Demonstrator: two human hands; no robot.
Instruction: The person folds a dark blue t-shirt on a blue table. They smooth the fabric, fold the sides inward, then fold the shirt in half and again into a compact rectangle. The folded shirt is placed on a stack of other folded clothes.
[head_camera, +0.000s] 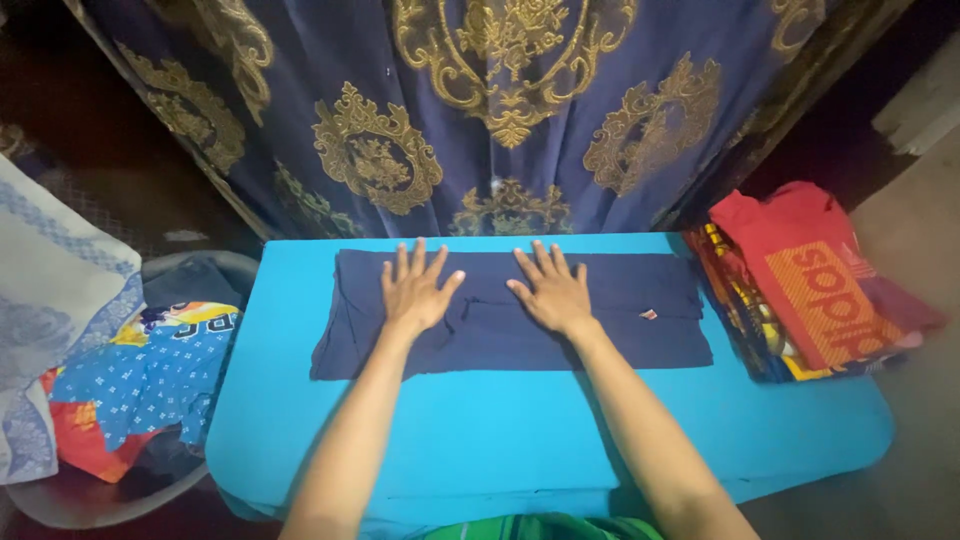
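Observation:
A dark navy garment (640, 300) lies folded flat in a long band across the far half of a bright blue table (500, 430). My left hand (415, 290) rests palm down on its left-middle part, fingers spread. My right hand (550, 290) presses flat on it just right of centre, fingers spread too. Neither hand grips the cloth. A small pale tag (649, 314) shows on the garment's right part.
A stack of folded clothes with a red printed shirt (810, 280) on top sits at the table's right end. A grey basin (190, 270) of mixed coloured laundry (150, 375) stands left. A navy curtain with gold ornaments (500, 110) hangs behind.

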